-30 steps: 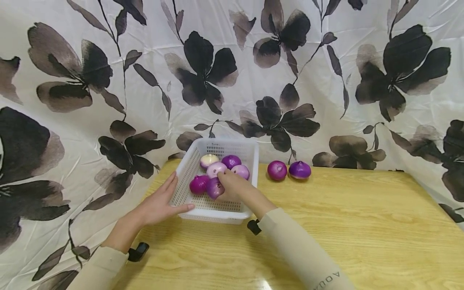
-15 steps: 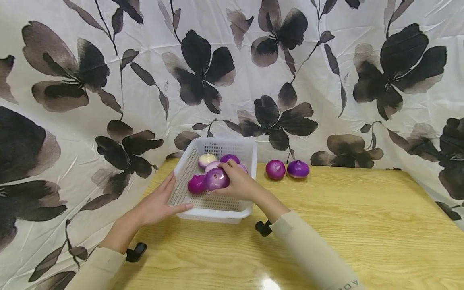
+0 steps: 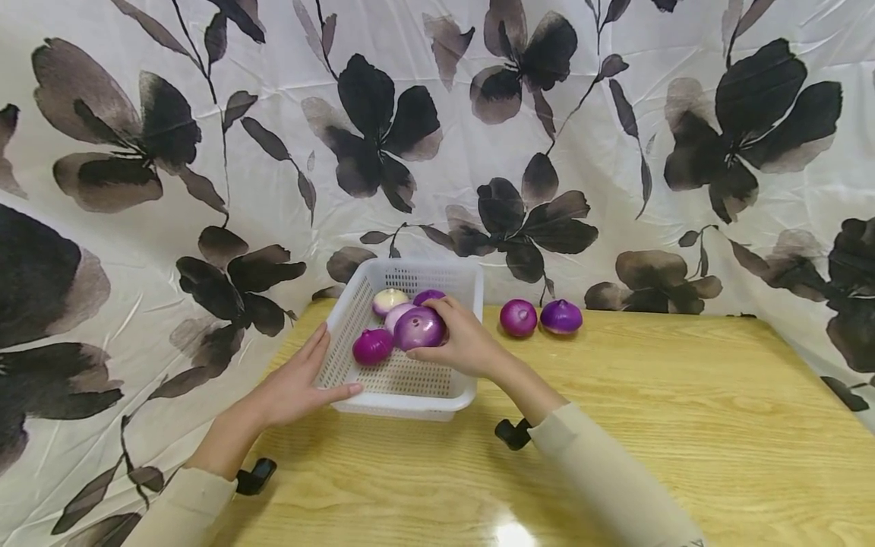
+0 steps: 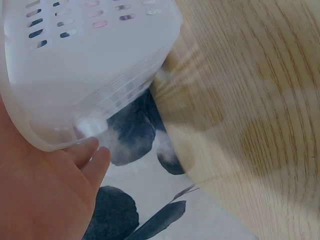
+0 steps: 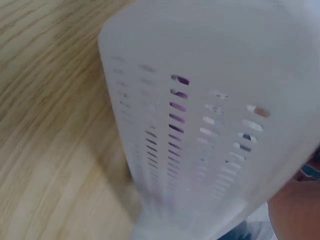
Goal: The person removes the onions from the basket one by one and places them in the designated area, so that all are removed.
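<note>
A white perforated plastic basket (image 3: 399, 405) stands on the table with several onions in it. My right hand (image 3: 472, 346) grips a glossy red onion (image 3: 418, 330) by its right side, raised over the basket. Beneath and behind it lie a magenta onion (image 3: 372, 347), a pale-topped onion (image 3: 390, 301), a pinkish onion (image 3: 395, 315) and a partly hidden purple onion (image 3: 428, 296). My left hand (image 3: 290, 387) rests on the basket's front left corner, fingers straight along the left side and thumb on the front rim. The right wrist view mostly shows the basket's wall (image 5: 165, 45).
On the table (image 3: 649, 425), right of the basket, a red onion (image 3: 517, 318) and a purple onion (image 3: 561, 317) sit side by side. Directly behind the table hangs a flower-printed cloth (image 3: 424, 213). The table's left edge runs close to the basket.
My right hand has lifted the red onion from the front of the pile and moved it slightly up and right, turning its end toward the view. The left hand has stayed on the basket.
</note>
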Demonstrator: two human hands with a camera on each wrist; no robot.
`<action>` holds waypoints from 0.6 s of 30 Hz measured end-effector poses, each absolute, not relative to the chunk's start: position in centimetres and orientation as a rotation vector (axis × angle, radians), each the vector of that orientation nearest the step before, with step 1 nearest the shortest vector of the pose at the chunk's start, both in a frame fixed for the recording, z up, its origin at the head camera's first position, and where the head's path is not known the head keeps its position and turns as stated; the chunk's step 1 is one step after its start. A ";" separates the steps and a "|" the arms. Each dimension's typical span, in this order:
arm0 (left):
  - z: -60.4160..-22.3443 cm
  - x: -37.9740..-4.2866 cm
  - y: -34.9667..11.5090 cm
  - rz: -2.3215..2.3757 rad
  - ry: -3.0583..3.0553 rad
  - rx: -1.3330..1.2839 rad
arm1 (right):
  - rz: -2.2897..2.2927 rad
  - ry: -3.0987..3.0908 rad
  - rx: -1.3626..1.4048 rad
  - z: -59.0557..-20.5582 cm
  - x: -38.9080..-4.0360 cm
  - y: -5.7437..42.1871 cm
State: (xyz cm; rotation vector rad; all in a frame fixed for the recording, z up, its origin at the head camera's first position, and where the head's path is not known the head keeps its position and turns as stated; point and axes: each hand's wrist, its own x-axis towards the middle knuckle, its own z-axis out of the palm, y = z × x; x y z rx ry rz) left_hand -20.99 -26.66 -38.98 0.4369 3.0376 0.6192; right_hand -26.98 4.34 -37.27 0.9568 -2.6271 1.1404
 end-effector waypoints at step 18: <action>-39.0 -21.0 -26.7 0.589 3.038 0.449 | 1.162 -2.624 0.865 -37.2 -26.7 8.2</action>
